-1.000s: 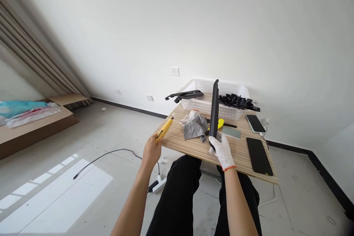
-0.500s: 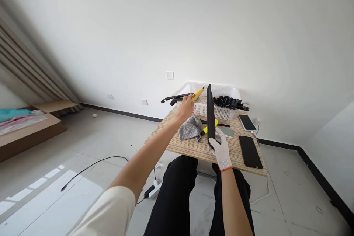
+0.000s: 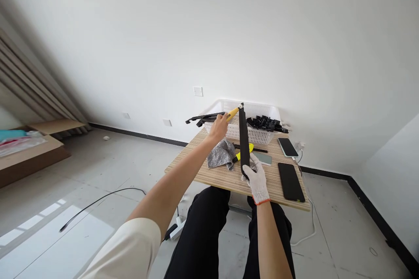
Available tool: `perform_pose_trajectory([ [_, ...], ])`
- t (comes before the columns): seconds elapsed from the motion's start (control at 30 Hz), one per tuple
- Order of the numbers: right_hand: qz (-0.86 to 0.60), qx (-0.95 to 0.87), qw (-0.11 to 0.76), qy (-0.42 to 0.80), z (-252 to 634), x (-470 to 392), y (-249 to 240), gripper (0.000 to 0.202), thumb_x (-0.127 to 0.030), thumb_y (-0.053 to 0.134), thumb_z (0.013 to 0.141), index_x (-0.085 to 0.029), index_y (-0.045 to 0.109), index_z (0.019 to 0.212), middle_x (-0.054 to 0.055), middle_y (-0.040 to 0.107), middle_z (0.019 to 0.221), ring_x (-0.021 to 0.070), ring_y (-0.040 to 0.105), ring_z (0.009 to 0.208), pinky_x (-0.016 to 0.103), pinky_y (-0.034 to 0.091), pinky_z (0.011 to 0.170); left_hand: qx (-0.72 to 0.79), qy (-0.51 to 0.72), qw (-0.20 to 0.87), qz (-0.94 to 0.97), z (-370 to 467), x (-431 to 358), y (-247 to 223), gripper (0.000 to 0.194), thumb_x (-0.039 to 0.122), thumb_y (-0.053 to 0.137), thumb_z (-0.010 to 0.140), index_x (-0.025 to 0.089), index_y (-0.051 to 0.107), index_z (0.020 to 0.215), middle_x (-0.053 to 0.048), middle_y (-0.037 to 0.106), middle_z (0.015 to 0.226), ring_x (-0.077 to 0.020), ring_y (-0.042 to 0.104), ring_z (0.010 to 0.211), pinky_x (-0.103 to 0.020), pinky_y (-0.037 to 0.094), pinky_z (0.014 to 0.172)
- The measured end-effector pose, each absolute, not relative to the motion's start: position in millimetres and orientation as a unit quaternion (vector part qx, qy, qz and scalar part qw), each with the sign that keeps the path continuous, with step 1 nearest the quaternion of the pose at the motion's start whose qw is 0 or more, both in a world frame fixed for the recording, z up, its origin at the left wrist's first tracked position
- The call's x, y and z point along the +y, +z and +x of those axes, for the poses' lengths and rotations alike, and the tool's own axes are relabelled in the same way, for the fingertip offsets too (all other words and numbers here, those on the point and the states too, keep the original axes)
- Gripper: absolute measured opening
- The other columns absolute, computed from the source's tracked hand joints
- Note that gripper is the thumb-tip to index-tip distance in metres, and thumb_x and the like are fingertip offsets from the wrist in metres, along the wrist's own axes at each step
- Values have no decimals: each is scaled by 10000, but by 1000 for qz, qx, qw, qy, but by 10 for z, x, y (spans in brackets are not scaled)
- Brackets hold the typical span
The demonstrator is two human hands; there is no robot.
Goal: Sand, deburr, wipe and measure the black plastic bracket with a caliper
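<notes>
My bare left hand [image 3: 218, 128] is closed round a yellow pen-shaped tool [image 3: 232, 113] with a small pale round head. That head is at the far end of a long black plastic strip [image 3: 244, 139], seemingly against it. In a white knitted glove with an orange cuff, my right hand [image 3: 257, 178] grips the strip's near end and holds it tilted up over the small table. Under the strip lies a yellow-and-black utility knife [image 3: 240, 155], partly hidden. A crumpled grey cloth [image 3: 220, 155] rests to its left.
A white plastic basket [image 3: 232, 130] at the table's back holds several black plastic parts [image 3: 264, 123]; longer black strips [image 3: 203, 118] stick out leftward. Two phones [image 3: 291, 182] [image 3: 287, 147] lie on the wood-grain table [image 3: 209, 178]. A black cable [image 3: 108, 194] runs across the floor.
The yellow tool's head has gone from just left of the black strip's far end to meeting it. The view has shifted slightly; both hands keep their holds.
</notes>
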State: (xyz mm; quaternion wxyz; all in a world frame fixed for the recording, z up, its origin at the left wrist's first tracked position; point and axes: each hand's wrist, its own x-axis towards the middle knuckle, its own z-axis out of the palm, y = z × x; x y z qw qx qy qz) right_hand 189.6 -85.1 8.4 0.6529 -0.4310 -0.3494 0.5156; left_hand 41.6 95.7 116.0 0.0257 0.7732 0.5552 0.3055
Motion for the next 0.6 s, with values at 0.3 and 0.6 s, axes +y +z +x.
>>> perform_pose_trajectory([
  [0.3, -441, -346, 656, 505, 1914, -820, 10, 754, -304, 744, 728, -273, 519, 1447, 15, 676, 989, 74, 526, 524, 236, 441, 428, 539, 275, 14, 796, 293, 737, 1155, 476, 207, 434, 983, 175, 429, 1458, -171, 532, 1314, -248, 623, 979, -391, 540, 833],
  [0.6, -433, -352, 662, 500, 1926, -803, -20, 728, -325, 751, 731, -268, 547, 1427, -23, 653, 848, 63, 477, 445, 234, 401, 391, 476, 221, -51, 850, 20, 218, 1125, 457, 154, 453, 976, 194, 438, 1431, -146, 548, 1300, -241, 659, 1007, -384, 553, 867],
])
